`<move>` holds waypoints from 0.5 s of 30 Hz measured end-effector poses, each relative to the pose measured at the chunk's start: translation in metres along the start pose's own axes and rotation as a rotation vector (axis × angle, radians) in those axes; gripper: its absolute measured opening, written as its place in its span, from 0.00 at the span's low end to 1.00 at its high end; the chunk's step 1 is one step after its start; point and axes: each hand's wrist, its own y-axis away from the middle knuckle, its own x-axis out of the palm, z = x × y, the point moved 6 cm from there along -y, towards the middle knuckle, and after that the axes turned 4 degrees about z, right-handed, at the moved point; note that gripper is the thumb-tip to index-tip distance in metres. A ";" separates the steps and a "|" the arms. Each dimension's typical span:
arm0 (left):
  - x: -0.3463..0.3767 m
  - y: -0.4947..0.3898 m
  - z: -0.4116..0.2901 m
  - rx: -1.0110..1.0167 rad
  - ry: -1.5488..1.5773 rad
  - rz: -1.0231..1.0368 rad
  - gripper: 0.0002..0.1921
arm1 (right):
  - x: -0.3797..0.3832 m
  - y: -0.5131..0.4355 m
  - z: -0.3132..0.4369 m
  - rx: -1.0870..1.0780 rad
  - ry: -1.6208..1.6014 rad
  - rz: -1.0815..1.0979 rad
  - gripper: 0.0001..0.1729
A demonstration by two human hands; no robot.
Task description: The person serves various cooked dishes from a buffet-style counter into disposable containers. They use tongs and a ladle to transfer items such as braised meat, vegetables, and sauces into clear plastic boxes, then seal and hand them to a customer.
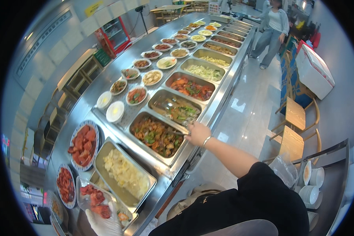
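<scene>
My left hand (pixel 106 221), in a thin white glove, is at the bottom left and holds a clear plastic container (pixel 82 197) with red meat pieces (pixel 98 200). My bare right hand (pixel 199 134), with a bracelet at the wrist, is curled over the near edge between two steel food pans. It grips what looks like the handle of a metal utensil (pixel 177 132); its far end is hard to make out. Below the hand is a pan of mixed stir-fried vegetables (pixel 156 136). Just beyond lies a pan of greens in broth (pixel 177 110).
The long steel buffet counter (pixel 76 113) carries more pans and several small bowls. A tilted pan of pale chopped food (pixel 125 172) and oval platters of red meat (pixel 83 147) flank my left hand. A person (pixel 273 32) stands in the aisle; wooden chairs (pixel 293 113) line the right.
</scene>
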 end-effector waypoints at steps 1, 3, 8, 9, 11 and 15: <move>0.012 -0.005 0.016 -0.032 -0.009 0.019 0.28 | -0.004 0.007 0.004 -0.028 0.012 -0.041 0.42; 0.034 -0.018 0.052 -0.101 -0.012 0.063 0.28 | -0.024 0.013 0.002 -0.073 -0.129 0.071 0.46; 0.088 -0.046 0.158 -0.326 0.101 0.185 0.28 | -0.059 0.035 -0.112 -0.078 -0.216 -0.135 0.36; 0.104 -0.046 0.175 -0.299 0.061 0.032 0.28 | -0.062 0.038 -0.141 -0.078 -0.242 -0.140 0.35; 0.123 -0.056 0.209 -0.326 0.066 0.059 0.28 | -0.053 0.041 -0.224 0.069 -0.442 -0.153 0.34; 0.160 -0.083 0.291 -0.298 -0.064 0.126 0.28 | -0.029 0.066 -0.380 0.398 -0.468 -0.015 0.31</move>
